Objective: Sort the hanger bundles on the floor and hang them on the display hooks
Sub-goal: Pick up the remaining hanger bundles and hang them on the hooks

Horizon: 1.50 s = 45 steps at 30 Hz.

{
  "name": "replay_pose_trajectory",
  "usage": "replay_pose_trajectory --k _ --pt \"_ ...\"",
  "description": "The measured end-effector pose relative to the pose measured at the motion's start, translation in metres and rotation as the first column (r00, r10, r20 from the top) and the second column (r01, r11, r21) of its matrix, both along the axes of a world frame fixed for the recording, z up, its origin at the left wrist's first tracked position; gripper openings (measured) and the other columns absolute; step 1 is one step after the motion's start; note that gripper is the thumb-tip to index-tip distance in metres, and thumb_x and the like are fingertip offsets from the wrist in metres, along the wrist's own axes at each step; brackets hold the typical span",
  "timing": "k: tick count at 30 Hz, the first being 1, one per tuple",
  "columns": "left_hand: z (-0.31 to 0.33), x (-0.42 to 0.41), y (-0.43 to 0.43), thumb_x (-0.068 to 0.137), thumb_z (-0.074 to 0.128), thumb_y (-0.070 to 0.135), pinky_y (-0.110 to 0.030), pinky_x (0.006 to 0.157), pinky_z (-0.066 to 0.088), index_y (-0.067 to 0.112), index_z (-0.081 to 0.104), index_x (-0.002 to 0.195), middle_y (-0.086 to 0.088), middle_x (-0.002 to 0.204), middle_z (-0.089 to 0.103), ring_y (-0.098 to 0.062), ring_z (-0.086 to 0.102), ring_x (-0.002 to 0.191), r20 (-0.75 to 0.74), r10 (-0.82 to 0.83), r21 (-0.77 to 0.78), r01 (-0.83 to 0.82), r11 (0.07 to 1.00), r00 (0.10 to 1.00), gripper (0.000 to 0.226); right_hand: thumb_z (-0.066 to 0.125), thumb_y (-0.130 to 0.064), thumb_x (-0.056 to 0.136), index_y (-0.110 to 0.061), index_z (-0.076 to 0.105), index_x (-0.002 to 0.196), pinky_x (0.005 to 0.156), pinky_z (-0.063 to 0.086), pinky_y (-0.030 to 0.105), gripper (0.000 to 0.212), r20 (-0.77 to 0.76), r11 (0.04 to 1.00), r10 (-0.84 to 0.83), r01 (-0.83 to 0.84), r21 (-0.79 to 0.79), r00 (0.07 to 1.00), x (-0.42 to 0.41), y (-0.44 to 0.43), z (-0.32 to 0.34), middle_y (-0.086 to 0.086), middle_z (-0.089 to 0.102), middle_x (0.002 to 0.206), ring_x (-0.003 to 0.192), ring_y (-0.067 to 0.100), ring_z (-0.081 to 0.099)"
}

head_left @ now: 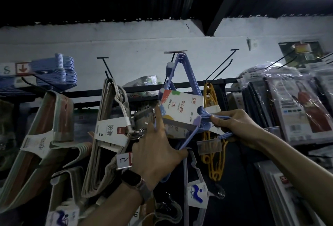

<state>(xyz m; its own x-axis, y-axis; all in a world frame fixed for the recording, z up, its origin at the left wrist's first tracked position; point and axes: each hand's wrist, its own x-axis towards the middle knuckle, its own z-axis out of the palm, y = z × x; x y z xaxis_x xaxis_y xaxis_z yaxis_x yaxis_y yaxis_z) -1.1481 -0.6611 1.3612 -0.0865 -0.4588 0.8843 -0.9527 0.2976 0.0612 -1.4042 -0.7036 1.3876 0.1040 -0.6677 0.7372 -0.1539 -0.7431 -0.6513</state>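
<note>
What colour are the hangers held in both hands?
The hangers are lavender-blue, with a white, colour-splashed label; head view.

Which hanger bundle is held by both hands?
The central blue bundle with the colourful label: left hand and right hand grip it; the other blue bundle, upper left, hangs untouched.
</note>
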Motion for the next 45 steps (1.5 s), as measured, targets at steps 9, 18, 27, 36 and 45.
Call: replay_pose_trajectory --k 9,18,27,36,45 --pt "-0.005 0.006 -0.009 0.069 0.070 0.079 -0.029 0.075 0.041 0.030 -0.036 0.153 -0.002 0.167 0.025 -0.029 0.059 0.123 -0.055 0.019 0.032 -0.017 0.999 0.998 0.144 0.074 -0.043 0.083 -0.013 0.084 0.097 0.042 0.041 0.022 0.034 -0.053 1.000 -0.005 0.003 -0.031 0.999 0.010 -0.004 0.012 -0.002 0.058 0.053 0.045 0.009 0.047" --pt "-0.005 -0.013 -0.034 0.063 0.075 0.075 -0.037 0.080 0.053 0.032 -0.031 0.155 -0.005 0.163 0.031 -0.030 0.064 0.113 -0.121 -0.066 0.098 0.078 0.992 0.990 0.147 0.075 -0.043 0.084 -0.005 0.081 0.100 0.037 0.035 0.020 0.041 -0.076 0.997 -0.063 0.065 0.029 0.995 -0.007 -0.024 0.016 0.019 0.059 0.073 0.042 0.009 0.043" --pt "-0.030 -0.033 -0.097 0.076 0.078 0.057 -0.049 0.084 0.057 0.022 -0.034 0.154 -0.017 0.161 0.017 -0.041 0.056 0.120 -0.167 -0.045 0.147 0.070 0.987 0.985 0.141 0.075 -0.052 0.090 -0.035 0.081 0.095 0.061 0.060 0.028 0.019 -0.279 0.935 -0.350 0.350 -0.052 0.894 -0.009 -0.084 0.017 0.003 0.075 0.087 0.080 0.020 0.070" --pt "-0.027 -0.041 -0.143 0.081 0.079 0.054 -0.045 0.090 0.053 0.013 -0.033 0.155 -0.022 0.163 0.014 -0.043 0.046 0.132 -0.130 0.158 0.276 -0.118 0.954 0.979 0.140 0.070 -0.055 0.093 -0.027 0.075 0.127 0.095 0.054 0.034 0.044 -0.350 0.913 -0.383 0.408 -0.002 0.855 0.004 -0.141 0.020 -0.004 0.068 0.134 0.106 0.012 0.059" --pt "-0.026 -0.028 -0.156 0.079 0.080 0.053 -0.045 0.090 0.051 0.012 -0.030 0.156 -0.023 0.160 0.021 -0.042 0.041 0.133 -0.085 0.230 0.288 -0.197 0.937 0.970 0.141 0.071 -0.054 0.093 -0.030 0.076 0.125 0.074 0.046 0.027 0.041 -0.403 0.917 -0.328 0.390 0.082 0.855 0.013 -0.163 0.021 0.001 0.066 0.131 0.102 0.015 0.060"
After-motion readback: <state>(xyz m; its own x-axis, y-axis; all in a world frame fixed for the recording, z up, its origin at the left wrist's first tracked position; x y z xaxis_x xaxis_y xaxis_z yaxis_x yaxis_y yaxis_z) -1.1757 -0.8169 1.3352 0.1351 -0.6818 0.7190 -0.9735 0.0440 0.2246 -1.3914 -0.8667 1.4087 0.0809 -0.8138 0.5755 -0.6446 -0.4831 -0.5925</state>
